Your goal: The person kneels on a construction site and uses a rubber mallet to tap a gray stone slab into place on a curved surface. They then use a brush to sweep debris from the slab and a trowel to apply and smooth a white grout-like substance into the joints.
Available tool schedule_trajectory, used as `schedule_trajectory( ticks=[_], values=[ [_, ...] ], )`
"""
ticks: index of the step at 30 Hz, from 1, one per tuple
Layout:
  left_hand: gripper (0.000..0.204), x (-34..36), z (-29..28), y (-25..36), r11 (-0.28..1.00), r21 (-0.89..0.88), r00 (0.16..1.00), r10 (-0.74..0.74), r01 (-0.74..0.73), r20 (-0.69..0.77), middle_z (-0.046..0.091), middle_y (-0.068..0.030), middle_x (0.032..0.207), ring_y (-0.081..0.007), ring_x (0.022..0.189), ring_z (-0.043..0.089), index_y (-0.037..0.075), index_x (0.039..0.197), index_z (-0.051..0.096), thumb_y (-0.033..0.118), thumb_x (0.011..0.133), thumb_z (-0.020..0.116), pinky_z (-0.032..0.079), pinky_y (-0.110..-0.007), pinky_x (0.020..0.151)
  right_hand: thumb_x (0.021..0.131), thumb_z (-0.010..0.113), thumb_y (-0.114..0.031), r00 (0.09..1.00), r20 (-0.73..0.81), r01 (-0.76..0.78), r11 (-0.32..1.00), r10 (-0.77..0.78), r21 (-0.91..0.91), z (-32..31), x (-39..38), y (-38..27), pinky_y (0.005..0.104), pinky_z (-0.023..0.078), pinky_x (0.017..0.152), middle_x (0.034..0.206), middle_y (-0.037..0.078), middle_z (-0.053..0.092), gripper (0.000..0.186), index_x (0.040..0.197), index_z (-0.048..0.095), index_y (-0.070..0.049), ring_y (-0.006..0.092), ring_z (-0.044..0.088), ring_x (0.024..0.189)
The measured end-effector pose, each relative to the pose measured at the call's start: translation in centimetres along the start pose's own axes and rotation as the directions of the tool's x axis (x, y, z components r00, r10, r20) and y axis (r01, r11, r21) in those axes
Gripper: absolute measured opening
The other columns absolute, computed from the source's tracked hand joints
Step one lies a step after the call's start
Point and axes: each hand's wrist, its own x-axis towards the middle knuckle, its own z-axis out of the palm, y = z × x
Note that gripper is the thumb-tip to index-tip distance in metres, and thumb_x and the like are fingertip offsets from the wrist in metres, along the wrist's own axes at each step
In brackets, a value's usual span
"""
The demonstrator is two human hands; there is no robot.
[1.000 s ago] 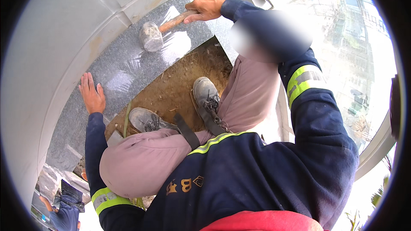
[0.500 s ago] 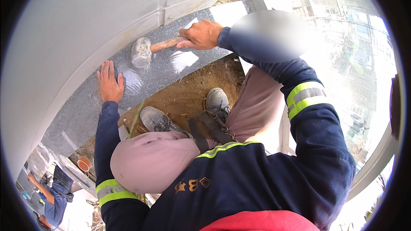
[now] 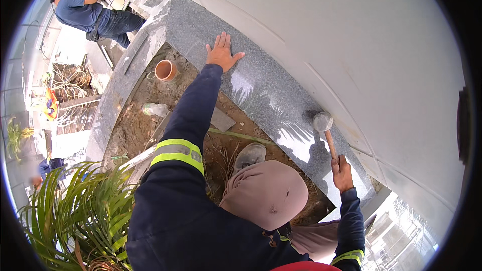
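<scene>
The mallet (image 3: 323, 122) is gripped in the right hand (image 3: 343, 173), its head seen over the grey stone slab (image 3: 258, 93) beside the pale wall (image 3: 351, 65); contact cannot be told. The left hand (image 3: 221, 55) is laid flat on the slab, fingers spread.

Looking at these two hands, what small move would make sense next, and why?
Probably one light tap of the mallet on the grey slab: the right hand grips its handle, the head is over the slab near the pale wall, and the left hand lies on the slab, well away from the head. Whether the head already touches is hard to tell.
</scene>
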Motion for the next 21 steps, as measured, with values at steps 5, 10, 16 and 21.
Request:
schedule_trajectory(
  ticks=[5,10,16,21],
  values=[
    [0.123,7.5,-4.2,-4.8,0.991,0.045,0.959,-0.136,0.129,0.248,0.009,-0.0133,0.176,-0.0324,0.162,0.012,0.008,0.167,0.016,0.075,0.081,0.072,0.024,-0.067,0.124,0.106,0.051,-0.022,0.978,0.145,0.088,0.931,-0.148,0.354,1.6,7.5,-15.0,0.0336,0.048,0.058,0.078,0.004,0.056,0.035,0.129,0.054,0.004,0.0114,0.053,0.061],
    [0.115,11.1,-4.8,-4.6,0.995,0.104,0.951,-0.024,-0.009,0.309,0.012,-0.0181,0.174,-0.0386,0.159,0.018,0.005,0.167,0.013,0.05,0.086,0.081,0.031,-0.046,0.127,0.11,0.049,-0.022,0.812,0.049,0.557,0.797,-0.581,0.233,2.2,15.9,-26.0,0.0401,0.053,0.084,0.106,0.022,0.07,0.057,0.164,0.033,-0.01,0.0296,0.07,0.09],
    [0.095,13.5,-3.7,-8.1,0.987,0.069,0.95,0.123,-0.149,0.288,0.014,-0.0047,0.176,-0.0267,0.16,0.02,0.014,0.167,0.02,0.034,0.093,0.076,0.033,-0.062,0.123,0.11,0.053,-0.025,0.924,0.276,0.175,0.933,-0.266,0.315,7.4,25.8,-28.4,0.0403,0.049,0.104,0.135,0.029,0.065,0.055,0.162,0.039,-0.016,0.0373,0.068,0.121],
    [0.077,12.4,-4.4,-10.2,0.983,0.092,0.957,0.13,-0.159,0.259,0.016,0.0053,0.175,-0.0214,0.16,0.022,0.023,0.167,0.022,0.005,0.1,0.054,0.032,-0.058,0.125,0.109,0.054,-0.025,0.837,0.073,0.508,0.821,-0.542,0.261,8.1,24.9,-30.6,0.0388,0.052,0.096,0.122,0.026,0.072,0.051,0.159,0.045,-0.02,0.0342,0.072,0.109]
  ],
)
